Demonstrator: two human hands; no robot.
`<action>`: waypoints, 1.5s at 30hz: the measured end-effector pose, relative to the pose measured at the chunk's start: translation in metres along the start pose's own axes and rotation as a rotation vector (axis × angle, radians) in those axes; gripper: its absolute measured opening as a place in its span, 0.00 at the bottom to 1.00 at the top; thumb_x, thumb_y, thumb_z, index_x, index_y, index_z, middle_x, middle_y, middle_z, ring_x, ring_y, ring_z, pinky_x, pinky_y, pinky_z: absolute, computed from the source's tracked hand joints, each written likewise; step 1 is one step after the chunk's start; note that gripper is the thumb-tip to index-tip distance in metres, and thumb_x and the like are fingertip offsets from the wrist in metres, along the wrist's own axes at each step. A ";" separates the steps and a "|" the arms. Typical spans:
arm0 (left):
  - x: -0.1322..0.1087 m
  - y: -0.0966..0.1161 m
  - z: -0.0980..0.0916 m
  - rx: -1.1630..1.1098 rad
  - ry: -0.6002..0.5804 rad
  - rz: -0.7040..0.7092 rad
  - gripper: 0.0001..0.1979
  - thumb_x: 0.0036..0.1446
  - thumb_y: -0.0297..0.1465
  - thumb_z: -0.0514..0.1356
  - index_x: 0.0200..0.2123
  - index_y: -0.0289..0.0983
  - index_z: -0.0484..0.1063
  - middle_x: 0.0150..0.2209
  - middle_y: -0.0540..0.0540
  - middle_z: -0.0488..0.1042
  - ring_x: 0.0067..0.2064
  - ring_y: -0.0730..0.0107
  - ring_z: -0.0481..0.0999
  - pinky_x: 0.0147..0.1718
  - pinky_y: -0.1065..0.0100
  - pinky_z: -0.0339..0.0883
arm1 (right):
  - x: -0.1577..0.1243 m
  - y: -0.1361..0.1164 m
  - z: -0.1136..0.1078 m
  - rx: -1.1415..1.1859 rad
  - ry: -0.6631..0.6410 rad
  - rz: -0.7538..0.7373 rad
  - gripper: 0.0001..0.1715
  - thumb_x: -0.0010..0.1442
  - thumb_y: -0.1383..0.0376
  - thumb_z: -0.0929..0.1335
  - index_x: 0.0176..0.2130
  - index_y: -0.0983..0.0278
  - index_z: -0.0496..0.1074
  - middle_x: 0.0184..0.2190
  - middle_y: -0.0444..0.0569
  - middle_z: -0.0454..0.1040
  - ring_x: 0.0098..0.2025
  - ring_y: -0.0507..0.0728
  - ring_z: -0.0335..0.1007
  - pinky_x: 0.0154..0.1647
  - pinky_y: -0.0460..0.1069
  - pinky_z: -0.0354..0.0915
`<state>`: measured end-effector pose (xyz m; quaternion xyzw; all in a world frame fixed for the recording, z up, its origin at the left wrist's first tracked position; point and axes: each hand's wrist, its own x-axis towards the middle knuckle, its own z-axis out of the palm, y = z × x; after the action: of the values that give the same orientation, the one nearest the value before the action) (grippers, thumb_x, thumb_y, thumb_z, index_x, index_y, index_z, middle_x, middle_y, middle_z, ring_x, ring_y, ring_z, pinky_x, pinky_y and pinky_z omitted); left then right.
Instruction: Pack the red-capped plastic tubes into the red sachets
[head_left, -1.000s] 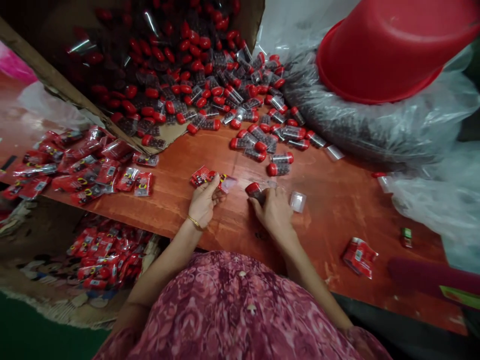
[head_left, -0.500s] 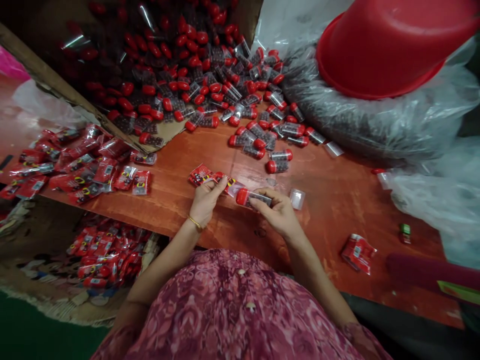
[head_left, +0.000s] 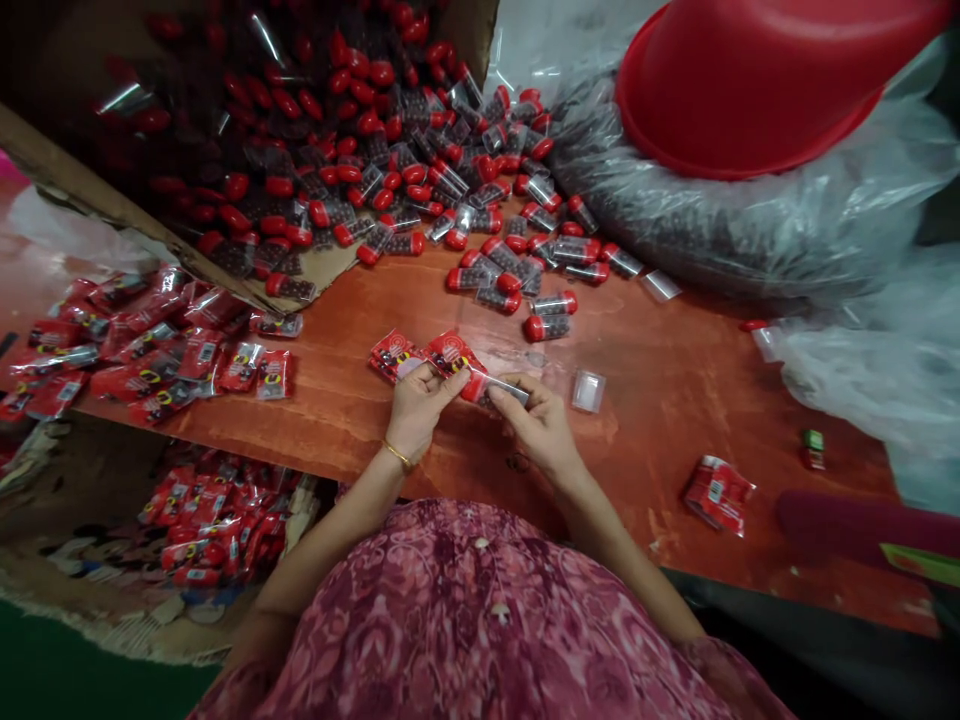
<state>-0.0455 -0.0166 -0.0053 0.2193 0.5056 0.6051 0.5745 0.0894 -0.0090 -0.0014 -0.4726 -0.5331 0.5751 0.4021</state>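
My left hand (head_left: 420, 405) pinches a red printed plastic packet (head_left: 452, 352) between thumb and fingers. My right hand (head_left: 538, 420) grips a clear tube (head_left: 511, 386) with dark contents, its red-capped end meeting the packet's near edge. Whether that end is inside the packet or only against it, I cannot tell. Another red printed packet (head_left: 393, 352) lies on the table just beyond my left hand. To the right of my right hand sits a small clear plastic cap (head_left: 588, 391).
A tipped cardboard box (head_left: 97, 180) spills many red-capped tubes (head_left: 551, 326) onto the table (head_left: 637, 400). Filled packets (head_left: 201, 350) pile up at left; more fill a lower box (head_left: 217, 525). A red tub (head_left: 750, 90) rests on a plastic sack (head_left: 675, 230). At right lies a crumpled packet (head_left: 718, 494).
The tube's red end has come up against the packet in my left hand. That packet now shows more of its printed face, angled up, and my hands are closer together.
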 end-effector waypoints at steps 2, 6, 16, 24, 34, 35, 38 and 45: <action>-0.001 -0.004 0.003 -0.031 0.024 -0.016 0.17 0.32 0.34 0.71 0.28 0.34 0.75 0.29 0.49 0.77 0.30 0.75 0.74 0.37 0.71 0.66 | -0.001 0.005 0.003 -0.027 0.086 -0.046 0.15 0.52 0.53 0.68 0.30 0.64 0.68 0.20 0.41 0.65 0.21 0.47 0.58 0.21 0.44 0.55; -0.004 -0.008 0.006 -0.087 -0.001 -0.080 0.16 0.32 0.32 0.71 0.28 0.34 0.74 0.28 0.50 0.77 0.31 0.75 0.74 0.38 0.71 0.66 | 0.000 0.015 0.008 0.053 0.041 0.019 0.17 0.55 0.51 0.65 0.32 0.63 0.65 0.17 0.38 0.64 0.16 0.46 0.54 0.16 0.43 0.52; -0.003 0.003 0.009 -0.127 -0.071 -0.075 0.15 0.36 0.38 0.70 0.22 0.34 0.71 0.20 0.54 0.72 0.21 0.82 0.67 0.23 0.77 0.60 | -0.004 0.018 0.017 0.222 -0.076 -0.001 0.16 0.57 0.50 0.63 0.37 0.60 0.61 0.25 0.39 0.66 0.16 0.45 0.57 0.16 0.44 0.56; -0.008 -0.003 0.010 -0.099 -0.049 -0.204 0.17 0.34 0.38 0.70 0.19 0.34 0.69 0.16 0.54 0.69 0.20 0.80 0.68 0.22 0.76 0.62 | 0.013 0.018 0.019 -0.032 -0.106 0.039 0.21 0.53 0.46 0.63 0.29 0.59 0.54 0.16 0.38 0.66 0.14 0.49 0.59 0.16 0.45 0.58; 0.017 0.070 -0.096 -0.413 0.575 0.027 0.20 0.59 0.44 0.49 0.32 0.35 0.71 0.31 0.45 0.78 0.40 0.72 0.76 0.42 0.70 0.68 | 0.070 0.006 -0.057 -1.229 0.263 -0.110 0.23 0.57 0.57 0.63 0.48 0.68 0.67 0.52 0.64 0.65 0.50 0.68 0.58 0.45 0.60 0.56; 0.018 0.072 -0.103 -0.401 0.603 0.069 0.22 0.57 0.47 0.48 0.32 0.35 0.71 0.33 0.43 0.78 0.42 0.71 0.76 0.42 0.69 0.68 | 0.071 0.009 -0.061 -1.290 0.243 -0.099 0.23 0.58 0.56 0.63 0.49 0.67 0.67 0.52 0.63 0.66 0.49 0.68 0.59 0.43 0.59 0.57; 0.019 0.061 -0.101 -0.124 0.556 0.125 0.19 0.51 0.47 0.56 0.33 0.36 0.72 0.37 0.41 0.77 0.43 0.67 0.76 0.43 0.66 0.67 | 0.064 0.019 -0.053 -1.360 0.162 -0.153 0.25 0.59 0.51 0.61 0.48 0.65 0.68 0.48 0.60 0.69 0.45 0.67 0.60 0.41 0.58 0.56; 0.033 0.032 -0.066 1.133 0.206 0.422 0.11 0.36 0.36 0.69 0.28 0.44 0.78 0.49 0.44 0.74 0.60 0.48 0.59 0.58 0.46 0.43 | 0.042 0.033 -0.023 -1.327 0.140 -0.320 0.30 0.60 0.49 0.58 0.51 0.66 0.66 0.49 0.61 0.67 0.45 0.66 0.60 0.42 0.58 0.56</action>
<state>-0.1240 -0.0043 -0.0143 0.5265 0.7472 0.3612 0.1845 0.1038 0.0335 -0.0385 -0.5704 -0.8086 0.0284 0.1413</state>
